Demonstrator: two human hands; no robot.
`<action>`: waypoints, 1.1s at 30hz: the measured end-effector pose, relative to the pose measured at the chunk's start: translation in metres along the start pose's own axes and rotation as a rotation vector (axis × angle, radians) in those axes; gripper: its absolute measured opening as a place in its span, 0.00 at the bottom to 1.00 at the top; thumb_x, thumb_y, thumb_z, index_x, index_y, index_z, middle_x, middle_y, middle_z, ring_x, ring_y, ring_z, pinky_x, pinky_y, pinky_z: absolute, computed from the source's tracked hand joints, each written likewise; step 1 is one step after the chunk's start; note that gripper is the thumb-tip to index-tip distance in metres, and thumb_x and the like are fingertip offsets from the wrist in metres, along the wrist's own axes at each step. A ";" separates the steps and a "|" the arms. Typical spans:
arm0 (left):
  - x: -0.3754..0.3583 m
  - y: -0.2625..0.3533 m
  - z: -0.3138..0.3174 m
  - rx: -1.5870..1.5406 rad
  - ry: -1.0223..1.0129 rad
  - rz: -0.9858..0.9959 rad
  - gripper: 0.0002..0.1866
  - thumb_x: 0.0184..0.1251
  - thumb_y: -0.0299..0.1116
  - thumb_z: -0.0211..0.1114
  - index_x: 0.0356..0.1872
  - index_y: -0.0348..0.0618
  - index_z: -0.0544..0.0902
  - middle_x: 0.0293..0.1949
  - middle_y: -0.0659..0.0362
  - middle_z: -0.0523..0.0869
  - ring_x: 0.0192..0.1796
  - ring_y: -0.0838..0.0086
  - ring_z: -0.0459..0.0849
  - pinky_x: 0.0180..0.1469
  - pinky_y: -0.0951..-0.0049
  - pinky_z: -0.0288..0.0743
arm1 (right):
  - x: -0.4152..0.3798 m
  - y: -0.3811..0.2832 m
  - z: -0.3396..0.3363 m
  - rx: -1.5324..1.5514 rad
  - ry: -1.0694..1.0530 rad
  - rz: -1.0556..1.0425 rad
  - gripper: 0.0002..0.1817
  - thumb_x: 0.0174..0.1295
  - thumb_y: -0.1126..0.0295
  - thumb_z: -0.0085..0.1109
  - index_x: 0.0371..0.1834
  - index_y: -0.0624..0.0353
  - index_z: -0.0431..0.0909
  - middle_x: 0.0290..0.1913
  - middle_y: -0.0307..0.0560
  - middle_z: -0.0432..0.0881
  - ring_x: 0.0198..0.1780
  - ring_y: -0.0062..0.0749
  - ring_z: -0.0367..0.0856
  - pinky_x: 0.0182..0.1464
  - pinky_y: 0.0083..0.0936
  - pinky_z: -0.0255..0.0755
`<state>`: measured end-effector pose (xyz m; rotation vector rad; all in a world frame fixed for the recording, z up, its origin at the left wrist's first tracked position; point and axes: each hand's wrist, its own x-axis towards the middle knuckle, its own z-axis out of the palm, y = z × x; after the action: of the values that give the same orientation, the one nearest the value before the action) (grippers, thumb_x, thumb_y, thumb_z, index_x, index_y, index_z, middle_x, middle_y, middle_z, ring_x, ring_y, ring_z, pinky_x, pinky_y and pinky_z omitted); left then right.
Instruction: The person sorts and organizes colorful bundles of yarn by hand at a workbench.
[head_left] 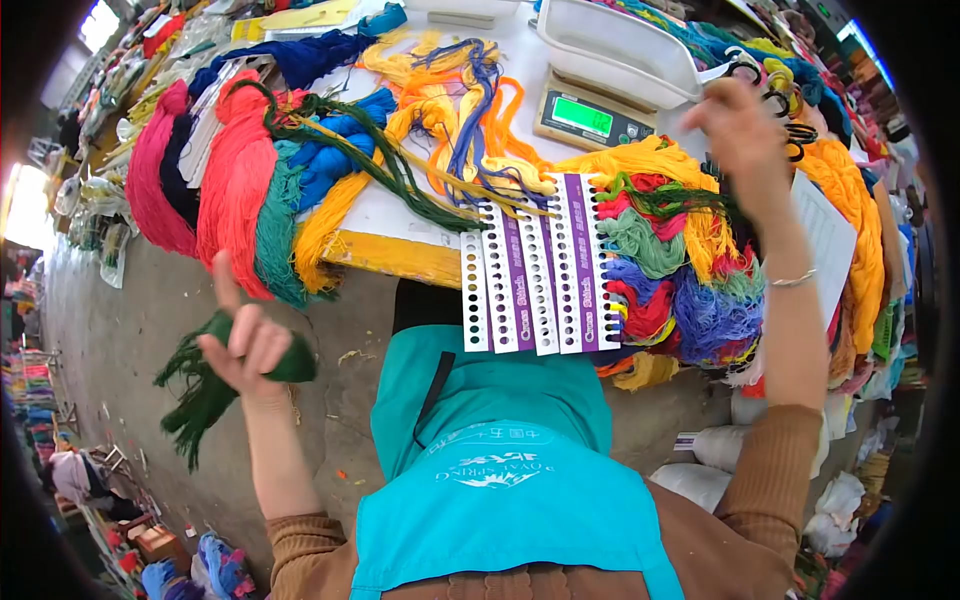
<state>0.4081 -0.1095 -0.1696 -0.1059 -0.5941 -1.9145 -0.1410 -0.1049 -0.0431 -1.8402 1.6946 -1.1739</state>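
A concrete floor (340, 430) spreads under everything, and over it stands a desk (395, 225) with a white top and a yellow front edge. The person at it wears a teal apron (430, 540) over brown sleeves. On the right side of the desk a mixed thread pile (712, 310), mostly blue, red, yellow and green, hangs down over the edge. On the left, a coral-red skein (240, 190) drapes over the front, between a magenta skein (158, 175) and a teal-green skein (280, 225). A row of white and purple punched cards (577, 260) sits at the middle of the front edge, overlapping slightly, with threads at their upper ends. Behind them are a white tray (620, 45) and a scale (590, 115) with a lit green display. The dark green bundle (198, 385) is off the desk, above the floor at the person's left, hanging out on both sides of the left grip (247, 345), which is closed around it with one finger pointing up. The right grip (742, 130) is raised near the tray, fingers partly bent; whether anything thin is held there, I cannot tell. Smallest are black-handled scissors (800, 134), just beside that wrist
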 end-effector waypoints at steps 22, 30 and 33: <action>0.108 -0.198 0.012 0.581 0.312 -0.626 0.07 0.71 0.34 0.66 0.38 0.43 0.79 0.25 0.66 0.76 0.25 0.83 0.72 0.28 0.82 0.66 | -0.071 -0.011 0.172 0.430 -0.230 0.089 0.14 0.61 0.78 0.65 0.50 0.65 0.82 0.37 0.42 0.86 0.37 0.18 0.83 0.41 0.17 0.75; 0.117 -0.206 0.002 0.609 0.387 -0.643 0.10 0.71 0.35 0.66 0.43 0.41 0.79 0.26 0.63 0.78 0.25 0.83 0.73 0.28 0.82 0.67 | -0.066 0.018 0.181 0.278 -0.059 0.104 0.08 0.62 0.75 0.63 0.43 0.65 0.84 0.33 0.50 0.87 0.33 0.25 0.84 0.37 0.23 0.77; 0.120 -0.205 -0.002 0.758 0.461 -0.655 0.13 0.72 0.36 0.65 0.50 0.38 0.79 0.33 0.58 0.83 0.27 0.82 0.75 0.29 0.81 0.70 | -0.061 0.047 0.185 0.326 -0.073 0.233 0.08 0.62 0.74 0.64 0.42 0.66 0.85 0.31 0.46 0.87 0.32 0.20 0.82 0.35 0.21 0.75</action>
<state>0.1768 -0.1507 -0.2034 1.0989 -1.0698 -2.0720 -0.0229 -0.1040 -0.2054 -1.4316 1.5243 -1.1872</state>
